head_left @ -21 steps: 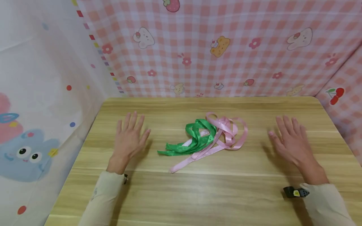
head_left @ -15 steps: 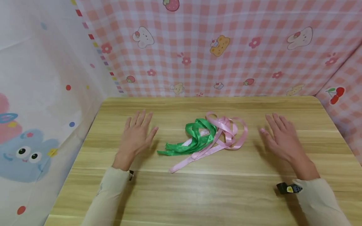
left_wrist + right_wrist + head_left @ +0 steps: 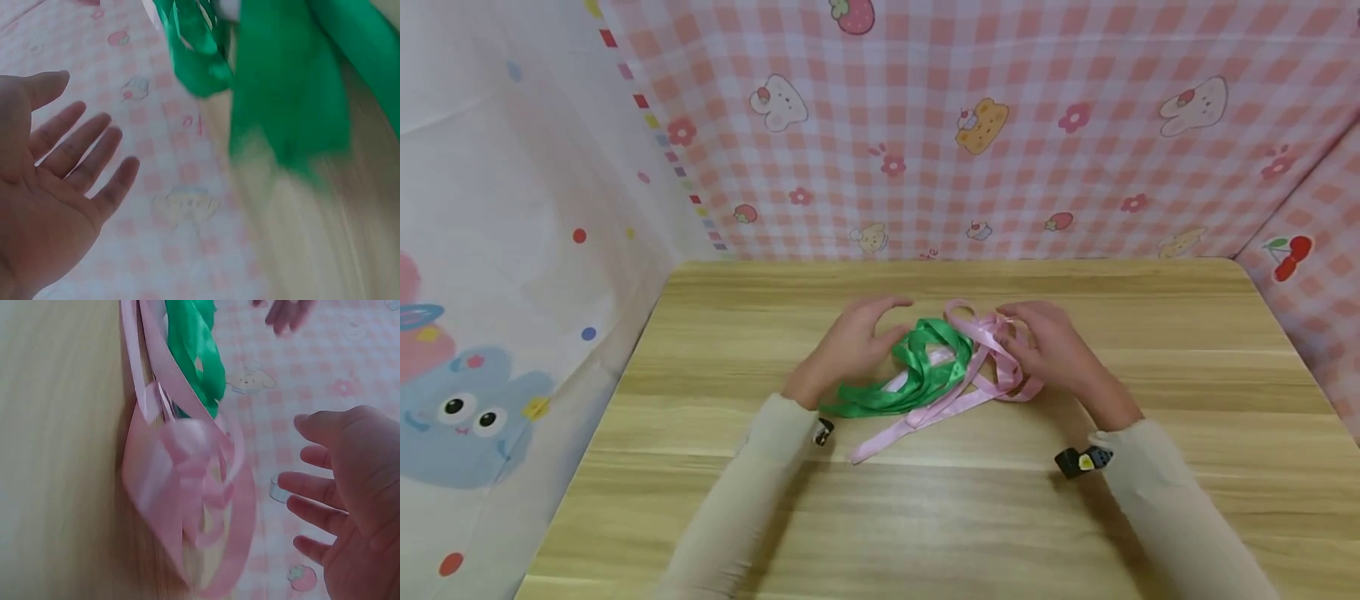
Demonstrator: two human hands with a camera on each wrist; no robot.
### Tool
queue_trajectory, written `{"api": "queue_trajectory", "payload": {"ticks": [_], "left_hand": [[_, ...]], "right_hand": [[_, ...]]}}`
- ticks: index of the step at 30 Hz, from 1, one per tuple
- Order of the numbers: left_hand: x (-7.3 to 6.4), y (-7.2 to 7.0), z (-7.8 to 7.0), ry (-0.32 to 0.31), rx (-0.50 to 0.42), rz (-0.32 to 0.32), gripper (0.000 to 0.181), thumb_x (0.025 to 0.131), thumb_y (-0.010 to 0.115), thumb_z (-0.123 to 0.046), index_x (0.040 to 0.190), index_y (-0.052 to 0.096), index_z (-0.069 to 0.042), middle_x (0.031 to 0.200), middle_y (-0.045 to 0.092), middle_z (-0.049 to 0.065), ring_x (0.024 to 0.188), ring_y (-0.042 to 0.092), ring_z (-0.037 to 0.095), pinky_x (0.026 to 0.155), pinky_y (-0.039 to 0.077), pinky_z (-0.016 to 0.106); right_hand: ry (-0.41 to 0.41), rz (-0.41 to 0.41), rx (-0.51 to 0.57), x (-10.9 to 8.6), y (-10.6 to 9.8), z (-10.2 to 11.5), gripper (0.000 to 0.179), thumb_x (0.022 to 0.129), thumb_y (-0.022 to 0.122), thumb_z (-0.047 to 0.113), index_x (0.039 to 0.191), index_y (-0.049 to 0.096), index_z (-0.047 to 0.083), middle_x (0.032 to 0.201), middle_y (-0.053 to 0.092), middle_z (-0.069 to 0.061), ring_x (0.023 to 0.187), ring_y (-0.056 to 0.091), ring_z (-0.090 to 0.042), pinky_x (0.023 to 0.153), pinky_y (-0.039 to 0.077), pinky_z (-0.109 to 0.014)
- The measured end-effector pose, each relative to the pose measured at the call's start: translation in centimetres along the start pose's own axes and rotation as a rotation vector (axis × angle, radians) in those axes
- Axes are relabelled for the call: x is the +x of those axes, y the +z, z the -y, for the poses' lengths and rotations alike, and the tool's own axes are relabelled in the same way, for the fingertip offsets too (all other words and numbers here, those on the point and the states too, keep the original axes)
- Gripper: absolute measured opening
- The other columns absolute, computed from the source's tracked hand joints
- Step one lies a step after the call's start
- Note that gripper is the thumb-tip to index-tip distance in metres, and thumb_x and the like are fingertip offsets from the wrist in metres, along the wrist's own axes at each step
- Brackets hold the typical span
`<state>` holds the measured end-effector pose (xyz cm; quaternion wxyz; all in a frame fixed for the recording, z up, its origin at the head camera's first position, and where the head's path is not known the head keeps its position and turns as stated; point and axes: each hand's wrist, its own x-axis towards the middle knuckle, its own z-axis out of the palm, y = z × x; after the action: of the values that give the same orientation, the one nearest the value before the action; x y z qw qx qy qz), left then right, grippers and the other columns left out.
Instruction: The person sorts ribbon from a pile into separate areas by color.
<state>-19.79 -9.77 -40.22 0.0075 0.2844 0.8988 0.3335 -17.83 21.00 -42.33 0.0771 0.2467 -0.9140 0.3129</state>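
A green ribbon [image 3: 925,375] and a pink ribbon [image 3: 955,404] lie in loose loops, partly overlapping, on the wooden table. My left hand [image 3: 853,342] is at the left side of the green ribbon, thumb and fingers parted and bent slightly. In the left wrist view its palm [image 3: 56,200] faces the green ribbon [image 3: 287,81] with nothing in it. Over the right loops of the pink ribbon hovers my right hand [image 3: 1052,346], covering part of them. The right wrist view shows that hand [image 3: 356,494] with relaxed, spread fingers, apart from the pink ribbon [image 3: 187,469].
The wooden table [image 3: 955,525] has rounded far corners. A pink checked cloth [image 3: 925,100] with cartoon prints hangs behind it, and a white printed cloth [image 3: 527,217] hangs on the left. A small black device [image 3: 1082,461] sits at the right cuff.
Both hands have moved inward from the two sides of the table to the ribbons, their fingers going from flat to slightly bent. The ribbons lie as before.
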Motion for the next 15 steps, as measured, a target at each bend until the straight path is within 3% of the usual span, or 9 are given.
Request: {"api": "queue_trajectory", "payload": {"ticks": [6, 11, 15], "left_hand": [[2.9, 1.9, -0.2, -0.037, -0.179, 0.065, 0.034, 0.099, 0.061, -0.015, 0.133, 0.059, -0.007, 0.132, 0.062, 0.011, 0.122, 0.057, 0.023, 0.104, 0.046, 0.045], [4.7, 3.7, -0.4, -0.085, -0.226, 0.119, 0.034, 0.099, 0.061, -0.012, 0.132, 0.060, -0.009, 0.133, 0.062, 0.008, 0.122, 0.055, 0.022, 0.103, 0.046, 0.042], [5.3, 4.9, -0.6, -0.103, -0.230, 0.184, 0.039, 0.100, 0.060, -0.012, 0.138, 0.057, -0.015, 0.139, 0.058, 0.004, 0.126, 0.053, 0.020, 0.107, 0.044, 0.039]], "right_hand": [[0.134, 0.140, 0.085, 2.0, 1.4, 0.0, 0.035, 0.095, 0.067, 0.014, 0.126, 0.060, -0.001, 0.123, 0.064, -0.021, 0.115, 0.057, -0.037, 0.099, 0.045, -0.056], [0.177, 0.168, 0.110, 2.8, 2.6, -0.3, 0.032, 0.094, 0.066, 0.010, 0.125, 0.061, 0.001, 0.114, 0.068, -0.019, 0.101, 0.065, -0.033, 0.088, 0.052, -0.051], [0.222, 0.188, 0.107, 2.7, 3.1, 0.1, 0.026, 0.094, 0.064, 0.008, 0.120, 0.064, 0.009, 0.108, 0.072, -0.014, 0.096, 0.066, -0.029, 0.084, 0.052, -0.048]]}}
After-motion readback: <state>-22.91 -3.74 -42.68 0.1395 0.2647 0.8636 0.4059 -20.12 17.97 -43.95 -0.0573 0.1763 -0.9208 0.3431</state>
